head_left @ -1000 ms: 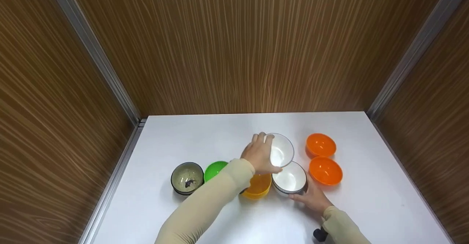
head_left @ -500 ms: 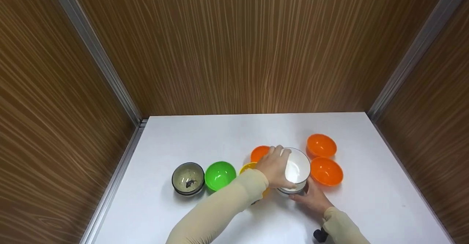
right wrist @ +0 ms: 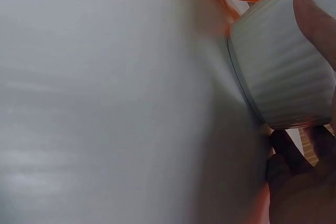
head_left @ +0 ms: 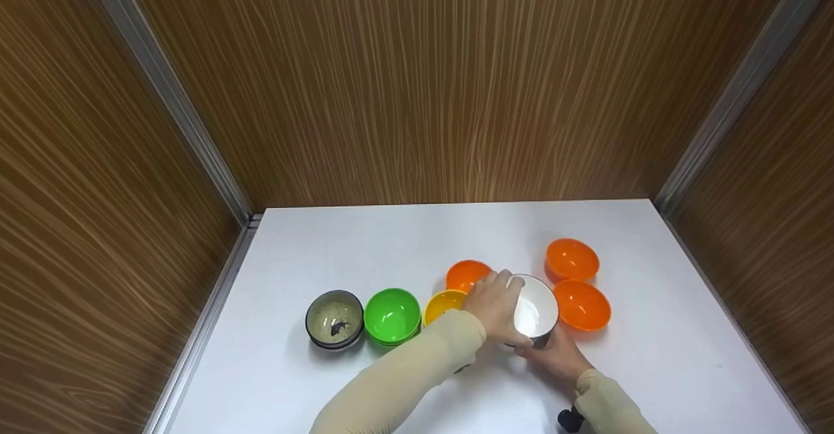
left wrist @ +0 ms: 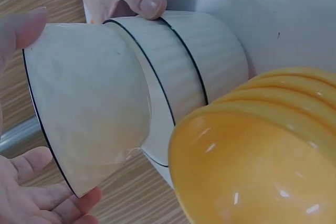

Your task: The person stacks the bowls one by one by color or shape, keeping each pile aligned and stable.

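Observation:
My left hand grips a white bowl with a thin dark rim, thumb on one side and fingers on the other. In the left wrist view its base sits in the mouth of a stack of white ribbed bowls. My right hand holds that stack low down, with the thumb on its near side and the fingers round the far side, as the right wrist view shows. From the head, the held bowl hides most of the stack. Close to the left of the stack is a nested pile of yellow bowls, partly covered by my left hand.
Two orange bowls stand to the right of the white stack, and another orange bowl is behind the yellow pile. Further left are stacked green bowls and grey-beige bowls. Wood-grain panels enclose the white table.
My left hand has brought the white bowl right and toward me, down onto the white stack. The green and yellow bowls are less covered by my left arm. My right hand has stayed at the stack.

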The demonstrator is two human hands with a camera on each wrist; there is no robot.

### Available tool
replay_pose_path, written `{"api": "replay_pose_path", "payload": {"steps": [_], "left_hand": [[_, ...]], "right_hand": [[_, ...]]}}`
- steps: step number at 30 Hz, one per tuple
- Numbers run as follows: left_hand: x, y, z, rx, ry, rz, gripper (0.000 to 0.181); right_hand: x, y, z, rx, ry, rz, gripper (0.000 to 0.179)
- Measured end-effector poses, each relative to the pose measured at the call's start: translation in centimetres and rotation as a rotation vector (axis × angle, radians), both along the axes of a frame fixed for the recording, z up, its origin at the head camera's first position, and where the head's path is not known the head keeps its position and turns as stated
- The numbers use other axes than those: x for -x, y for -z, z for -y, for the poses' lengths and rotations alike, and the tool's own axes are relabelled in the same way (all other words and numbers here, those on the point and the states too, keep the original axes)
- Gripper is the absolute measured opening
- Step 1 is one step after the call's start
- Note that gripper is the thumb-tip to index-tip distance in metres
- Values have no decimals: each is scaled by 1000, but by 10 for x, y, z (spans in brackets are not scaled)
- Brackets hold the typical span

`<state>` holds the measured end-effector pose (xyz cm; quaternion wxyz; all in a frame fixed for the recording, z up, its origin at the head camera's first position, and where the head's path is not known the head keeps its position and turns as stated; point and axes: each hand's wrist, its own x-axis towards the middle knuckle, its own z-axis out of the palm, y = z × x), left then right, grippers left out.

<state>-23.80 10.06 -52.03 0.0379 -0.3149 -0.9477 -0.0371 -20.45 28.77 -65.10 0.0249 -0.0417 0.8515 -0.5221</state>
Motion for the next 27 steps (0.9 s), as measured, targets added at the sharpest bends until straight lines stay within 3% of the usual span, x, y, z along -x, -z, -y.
{"api": "replay_pose_path", "payload": {"steps": [11,18,27], "left_hand": [[8,13,1,6,-33,44,104],[12,19,2,26,-40,52,100],[12,23,-1,40,-52,87,103]], "right_hand": [[2,0,1,17,-1,40,106],[1,1,3,78,-30,-6,105],[1,-1,3,3,-2,10,105]]}}
